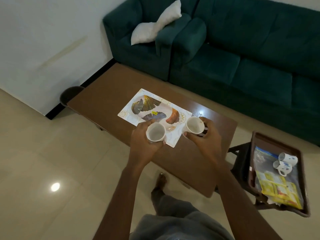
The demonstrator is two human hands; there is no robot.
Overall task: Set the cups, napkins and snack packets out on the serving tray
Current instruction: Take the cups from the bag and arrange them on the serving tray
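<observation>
Cup [155, 132] gripped round its side by our left hand [142, 143], another cup [194, 125] by our right hand [207, 138]; seemingly light, rigid, breakable.

Cup [155, 132] in left hand [143, 144], second cup [194, 125] in right hand [206, 137] — by the tray [127, 115]

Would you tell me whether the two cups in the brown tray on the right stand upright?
No, the upper cup and the lower cup lie on their sides on snack packets in the brown tray.
</observation>
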